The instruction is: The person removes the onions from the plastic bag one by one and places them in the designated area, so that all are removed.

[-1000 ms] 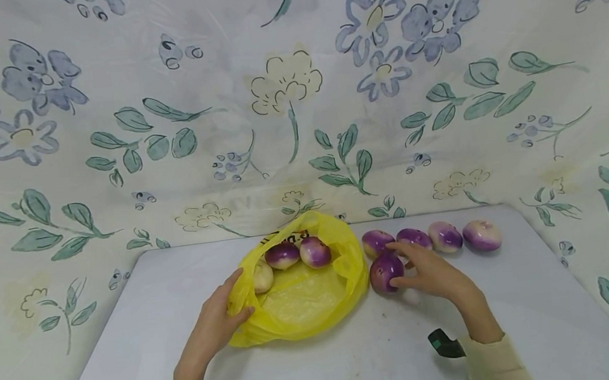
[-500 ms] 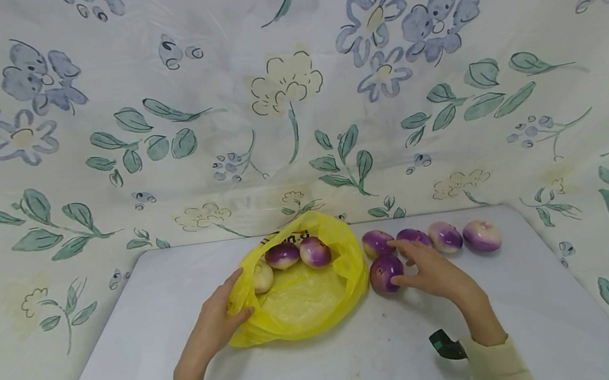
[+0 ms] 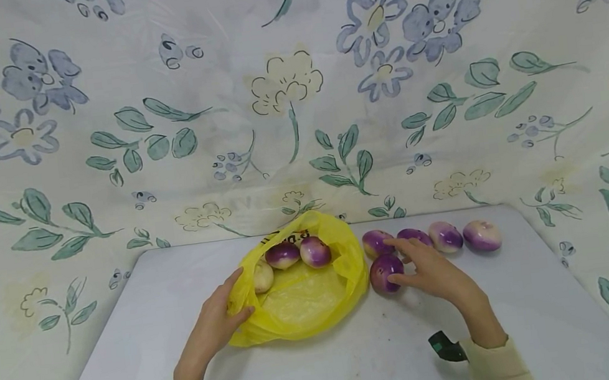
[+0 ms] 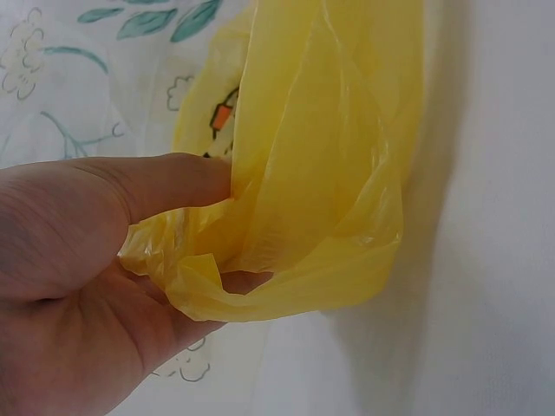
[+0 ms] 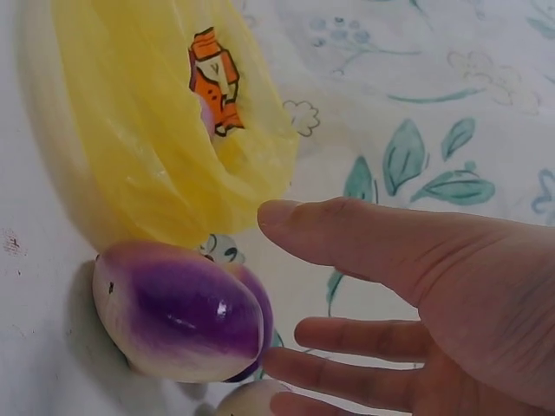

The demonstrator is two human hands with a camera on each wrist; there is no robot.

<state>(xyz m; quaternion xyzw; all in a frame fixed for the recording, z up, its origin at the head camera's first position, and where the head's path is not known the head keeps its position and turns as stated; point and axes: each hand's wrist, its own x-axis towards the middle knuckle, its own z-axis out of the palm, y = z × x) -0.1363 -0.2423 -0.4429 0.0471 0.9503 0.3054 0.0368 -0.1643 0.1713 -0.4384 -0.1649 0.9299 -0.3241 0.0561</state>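
Note:
A yellow plastic bag (image 3: 318,314) lies with its mouth open in the middle of the table. Inside are two purple-and-white turnips (image 3: 315,252) and a pale round one (image 3: 263,277). My left hand (image 3: 215,325) pinches the bag's left rim; in the left wrist view the thumb lies over the yellow film (image 4: 321,173), with part of the fingers hidden by it. Just right of the bag sits a purple turnip (image 3: 384,273). My right hand (image 3: 432,271) is spread beside that turnip (image 5: 178,312), its fingers extended and not wrapped round it.
Several more turnips (image 3: 445,236) stand in a row along the back right of the white table (image 3: 331,375). A flower-printed sheet (image 3: 291,122) hangs right behind the table's back edge. Dark wrist mounts (image 3: 446,346) stick out near both wrists.

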